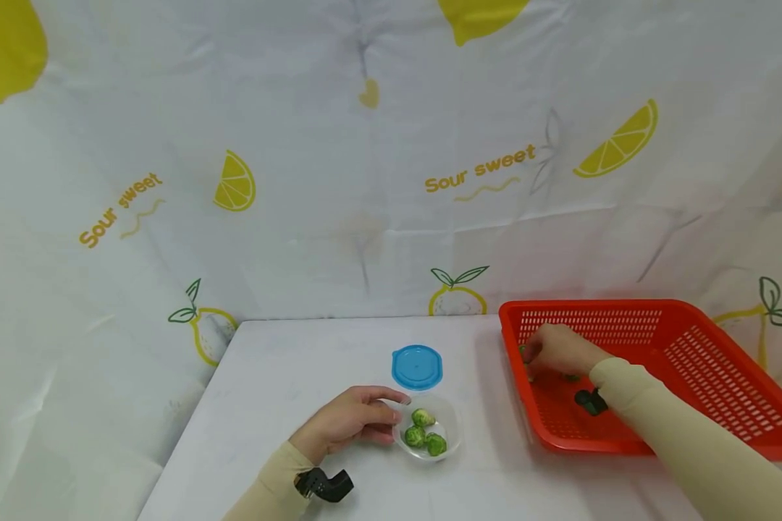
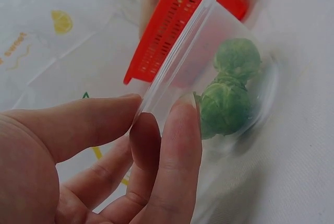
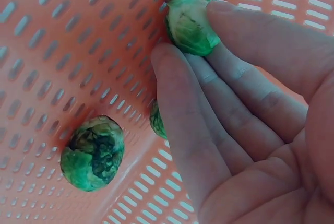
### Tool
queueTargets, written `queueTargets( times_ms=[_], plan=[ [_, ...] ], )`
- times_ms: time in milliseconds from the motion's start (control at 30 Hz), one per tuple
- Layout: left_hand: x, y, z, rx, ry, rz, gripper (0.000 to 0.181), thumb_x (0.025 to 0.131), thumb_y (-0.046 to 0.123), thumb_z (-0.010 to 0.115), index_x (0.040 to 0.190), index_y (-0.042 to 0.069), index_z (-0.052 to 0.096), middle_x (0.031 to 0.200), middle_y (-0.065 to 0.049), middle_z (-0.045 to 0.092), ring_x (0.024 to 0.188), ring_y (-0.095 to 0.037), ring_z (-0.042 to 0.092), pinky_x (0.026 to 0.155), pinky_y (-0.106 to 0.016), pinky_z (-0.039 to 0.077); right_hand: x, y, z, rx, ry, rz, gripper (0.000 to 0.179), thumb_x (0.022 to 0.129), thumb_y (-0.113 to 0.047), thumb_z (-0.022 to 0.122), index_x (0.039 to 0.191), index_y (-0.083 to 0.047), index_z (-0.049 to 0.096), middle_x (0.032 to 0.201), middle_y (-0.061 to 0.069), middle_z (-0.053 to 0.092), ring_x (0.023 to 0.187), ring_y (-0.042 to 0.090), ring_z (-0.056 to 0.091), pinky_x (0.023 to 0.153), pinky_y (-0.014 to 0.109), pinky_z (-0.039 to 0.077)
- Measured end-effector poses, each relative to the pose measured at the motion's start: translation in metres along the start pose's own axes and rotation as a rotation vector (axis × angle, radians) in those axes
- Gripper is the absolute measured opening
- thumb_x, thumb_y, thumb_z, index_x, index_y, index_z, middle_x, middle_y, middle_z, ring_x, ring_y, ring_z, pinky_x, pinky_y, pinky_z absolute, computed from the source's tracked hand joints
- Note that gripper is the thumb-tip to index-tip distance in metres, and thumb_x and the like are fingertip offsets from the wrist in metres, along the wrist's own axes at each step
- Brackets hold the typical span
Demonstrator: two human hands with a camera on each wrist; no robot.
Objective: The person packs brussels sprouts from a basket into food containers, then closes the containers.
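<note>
3 round green Brussels sprouts in clear round plastic bowl; left hand pinches rim; right hand pinches another sprout in red perforated plastic basket.

The site is presenting as a small, screened-off food-handling station; whether it is standing in a home, a shop or a lab, the views are leaving undetermined. A wrinkled white sheet is hanging behind a plain, flat white counter, closing off the background. Yellow printed lemon slices and orange "Sour sweet" lettering are giving the sheet a kitchen-like look. Household wares on the counter are supporting this finding: a red, perforated plastic basket, a clear, round plastic bowl containing small green Brussels sprouts, and a flat blue plastic lid are resting there.
</note>
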State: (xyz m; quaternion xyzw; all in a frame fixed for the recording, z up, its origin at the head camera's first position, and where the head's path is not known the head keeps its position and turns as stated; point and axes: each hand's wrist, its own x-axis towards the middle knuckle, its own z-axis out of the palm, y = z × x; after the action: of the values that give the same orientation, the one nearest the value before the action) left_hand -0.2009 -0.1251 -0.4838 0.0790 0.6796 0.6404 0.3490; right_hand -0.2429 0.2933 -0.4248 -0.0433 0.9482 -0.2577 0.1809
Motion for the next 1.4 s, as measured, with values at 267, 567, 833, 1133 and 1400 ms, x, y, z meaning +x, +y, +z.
queueTargets(
  times_ms=[267, 567, 833, 1133, 1400],
  plan=[
    [-0.001, 0.001, 0.001, 0.004, 0.001, 0.005, 0.037, 0.101, 0.010, 0.074, 0.137, 0.007, 0.072, 0.099, -0.007, 0.075, 0.081, -0.013, 0.073, 0.079, -0.029, 0.068, -0.001, 0.004, -0.002, 0.012, -0.003, -0.012, 0.020, 0.086, -0.020, 0.089, 0.102, -0.010, 0.081, 0.093, 0.004, 0.075, 0.083, 0.023, 0.063, 0.070, 0.039, 0.063],
    [-0.003, -0.003, -0.001, -0.012, -0.002, 0.014, 0.038, 0.100, 0.009, 0.074, 0.138, 0.006, 0.071, 0.096, -0.006, 0.076, 0.080, -0.013, 0.074, 0.078, -0.029, 0.068, -0.024, -0.002, -0.013, 0.025, 0.036, -0.068, 0.022, 0.090, -0.024, 0.088, 0.107, -0.011, 0.081, 0.096, 0.000, 0.076, 0.086, 0.020, 0.066, 0.078, 0.041, 0.065],
    [-0.002, -0.001, -0.001, -0.008, -0.011, 0.016, 0.037, 0.101, 0.010, 0.074, 0.137, 0.007, 0.071, 0.099, -0.007, 0.076, 0.081, -0.013, 0.073, 0.079, -0.029, 0.068, -0.067, -0.022, -0.026, 0.000, 0.164, -0.117, 0.023, 0.093, -0.031, 0.086, 0.111, -0.018, 0.083, 0.102, -0.003, 0.079, 0.091, 0.018, 0.069, 0.076, 0.033, 0.061],
    [-0.001, 0.001, -0.004, -0.007, -0.006, 0.015, 0.037, 0.100, 0.009, 0.075, 0.137, 0.007, 0.071, 0.094, -0.005, 0.077, 0.080, -0.014, 0.073, 0.078, -0.030, 0.068, -0.088, -0.072, -0.003, 0.100, 0.213, -0.167, 0.018, 0.092, -0.029, 0.088, 0.108, -0.022, 0.082, 0.098, -0.007, 0.081, 0.093, 0.014, 0.074, 0.082, 0.036, 0.065],
    [0.000, 0.000, -0.004, -0.010, -0.022, 0.020, 0.037, 0.100, 0.009, 0.075, 0.137, 0.007, 0.071, 0.098, -0.007, 0.078, 0.080, -0.015, 0.073, 0.081, -0.031, 0.068, -0.081, -0.112, 0.043, 0.189, 0.219, -0.232, 0.016, 0.091, -0.021, 0.089, 0.105, -0.018, 0.081, 0.096, -0.005, 0.080, 0.088, 0.011, 0.074, 0.082, 0.033, 0.068]
  ],
)
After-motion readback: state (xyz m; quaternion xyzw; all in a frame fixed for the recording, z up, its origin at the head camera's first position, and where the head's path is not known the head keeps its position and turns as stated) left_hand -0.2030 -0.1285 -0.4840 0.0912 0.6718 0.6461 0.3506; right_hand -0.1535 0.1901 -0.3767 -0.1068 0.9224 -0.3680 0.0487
